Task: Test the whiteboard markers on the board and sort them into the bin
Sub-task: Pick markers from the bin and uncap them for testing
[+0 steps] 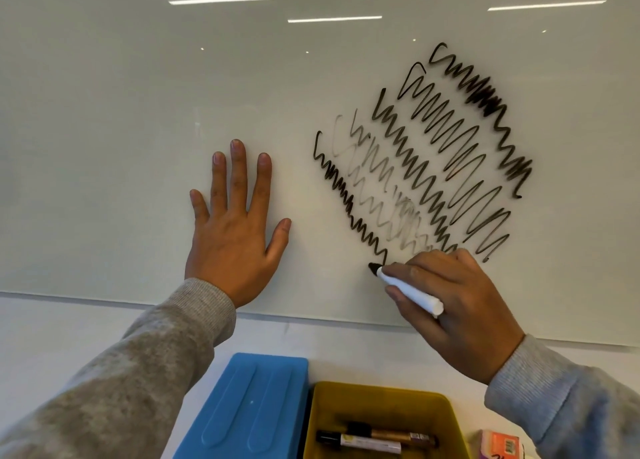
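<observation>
The left hand (232, 237) is laid flat against the whiteboard (121, 129), fingers spread and straight, while a white-barrelled marker (408, 289) is pinched in the curled fingers of the right hand (453, 306) — its black tip touching the board at the lower end of the leftmost scribble (346, 202). Several zigzag lines, some dark and some faint, are drawn to the right — below them, two capped markers (374, 439) are seen lying in the yellow bin (377, 396), just beside a blue container (252, 406).
</observation>
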